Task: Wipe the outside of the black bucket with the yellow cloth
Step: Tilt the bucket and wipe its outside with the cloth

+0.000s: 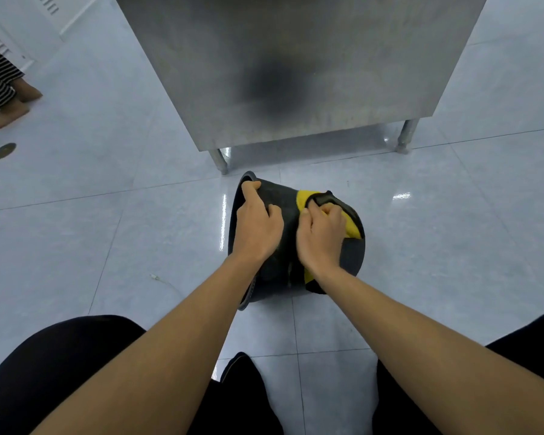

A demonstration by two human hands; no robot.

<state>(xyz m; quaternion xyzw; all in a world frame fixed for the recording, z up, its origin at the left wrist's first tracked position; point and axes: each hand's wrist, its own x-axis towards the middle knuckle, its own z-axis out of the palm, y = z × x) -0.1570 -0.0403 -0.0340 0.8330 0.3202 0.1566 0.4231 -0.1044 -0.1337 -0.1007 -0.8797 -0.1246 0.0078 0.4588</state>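
Bucket [283,202] lay tipped on the floor [107,215], mouth toward 9 o'clock. Left hand [258,227] gripped its rim, right hand [321,237] clenched the cloth [352,227] against the bucket's side.

No readable text, labels, brands or numbers anywhere in view.

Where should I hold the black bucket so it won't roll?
Probably the rim, from the left. The round black plastic bucket lies on its side, mouth facing left, so its lip gives fingers an edge. The left hand already hooks it there.
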